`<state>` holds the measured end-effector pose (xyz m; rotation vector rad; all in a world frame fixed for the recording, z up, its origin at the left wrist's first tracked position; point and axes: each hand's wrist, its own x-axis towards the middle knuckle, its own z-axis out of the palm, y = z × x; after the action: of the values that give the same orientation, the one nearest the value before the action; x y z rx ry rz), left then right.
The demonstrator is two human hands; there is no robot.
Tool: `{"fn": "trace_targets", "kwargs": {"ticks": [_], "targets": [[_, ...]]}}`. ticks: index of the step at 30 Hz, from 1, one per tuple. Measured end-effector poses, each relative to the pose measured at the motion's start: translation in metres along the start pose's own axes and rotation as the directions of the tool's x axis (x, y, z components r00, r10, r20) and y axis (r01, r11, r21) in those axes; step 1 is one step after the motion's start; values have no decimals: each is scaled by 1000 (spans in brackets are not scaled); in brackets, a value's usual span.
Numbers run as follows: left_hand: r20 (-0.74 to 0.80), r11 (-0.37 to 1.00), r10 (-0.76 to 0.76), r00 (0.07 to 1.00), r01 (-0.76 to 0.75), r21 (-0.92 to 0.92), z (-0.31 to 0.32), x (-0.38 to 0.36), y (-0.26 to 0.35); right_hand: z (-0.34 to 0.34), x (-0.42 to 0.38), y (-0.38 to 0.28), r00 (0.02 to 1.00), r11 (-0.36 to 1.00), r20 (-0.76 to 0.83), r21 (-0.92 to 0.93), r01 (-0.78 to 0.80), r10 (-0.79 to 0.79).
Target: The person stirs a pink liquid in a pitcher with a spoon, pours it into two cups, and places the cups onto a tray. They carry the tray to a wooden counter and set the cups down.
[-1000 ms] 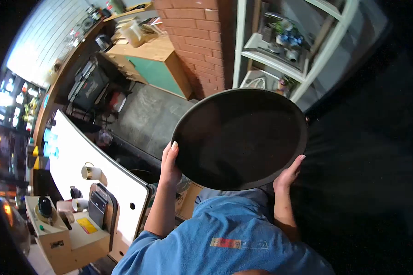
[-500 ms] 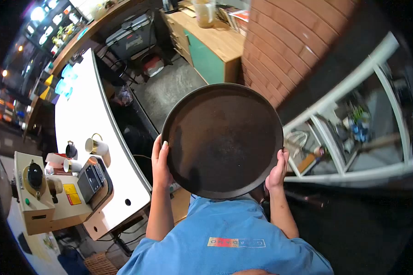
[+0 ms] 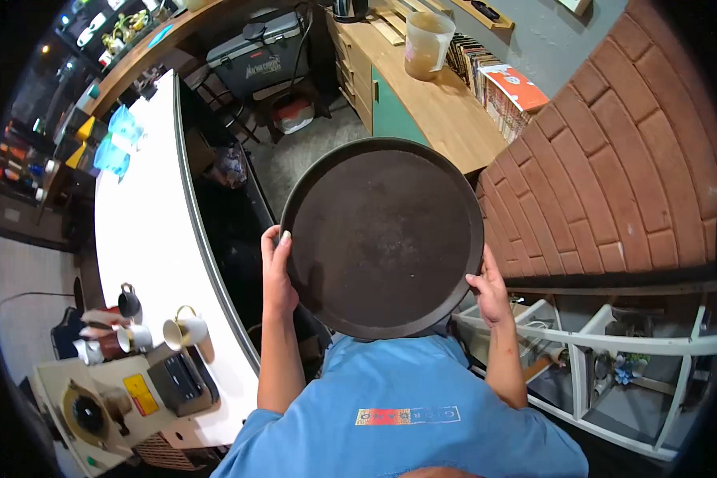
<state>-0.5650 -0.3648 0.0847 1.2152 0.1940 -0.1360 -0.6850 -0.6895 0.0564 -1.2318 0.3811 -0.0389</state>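
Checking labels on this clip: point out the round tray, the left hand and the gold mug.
round tray [image 3: 382, 239], head view, bare middle of its dark surface.
left hand [image 3: 276, 275], head view, back of the hand at the rim.
gold mug [image 3: 185, 329], head view, its side wall.

Brick wall [image 3: 613, 175], wooden counter [image 3: 438, 111], white table [image 3: 143, 231]

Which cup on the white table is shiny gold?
The gold mug with the looped handle, nearest the white table's edge. The cups beside it are dark or pale.

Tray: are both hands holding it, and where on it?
Yes. The round dark tray is held by its rim: left hand on the left edge, right hand on the lower right edge.
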Motion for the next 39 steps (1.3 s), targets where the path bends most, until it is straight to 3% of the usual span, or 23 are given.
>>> {"fn": "trace_targets", "kwargs": {"ticks": [8,10,13,15,19,22,26,28,30,32,33,34,36,37,39], "targets": [[34,995,-50,998,47,92,39,115,-8,-20,119,-4,1000,999,-14,39,24,-23],[111,993,-87,990,78,86,59,154,-6,-32,154,2,1000,998,-13,68,1,0],[107,981,-104,989,84,176,95,222,-14,-43,212,11,996,996,-91,86,0,8],[121,946,-177,977,136,293,123,266,-14,-49,240,15,975,997,-212,58,-58,69],[117,873,-355,928,284,397,176,331,-20,-61,280,14,943,987,-295,12,-160,157],[258,851,-433,864,296,434,183,383,-54,-62,293,15,886,976,-413,46,-211,211],[282,809,-515,809,351,471,214,425,-81,-74,305,52,782,976,-596,9,-220,182],[328,759,-598,731,386,524,232,444,-86,-74,306,66,735,981,-668,-45,-191,112],[352,723,-614,707,324,610,235,471,-107,-70,310,65,696,985,-710,-23,-170,104],[412,645,-715,565,305,701,254,492,-113,-69,313,69,671,997,-738,38,-71,76],[440,628,-732,520,265,732,257,503,-124,-71,314,79,598,993,-797,23,-119,90],[465,634,-734,494,253,731,260,514,-136,-72,315,85,572,994,-817,14,-108,74],[466,581,-784,411,221,783,269,530,-148,-71,318,95,446,969,-880,57,-239,162],[470,575,-790,393,210,791,275,534,-149,-70,318,98,448,985,-883,75,-154,137],[474,556,-810,345,194,808,285,540,-151,-69,319,101,418,987,-898,85,-138,136]]}}
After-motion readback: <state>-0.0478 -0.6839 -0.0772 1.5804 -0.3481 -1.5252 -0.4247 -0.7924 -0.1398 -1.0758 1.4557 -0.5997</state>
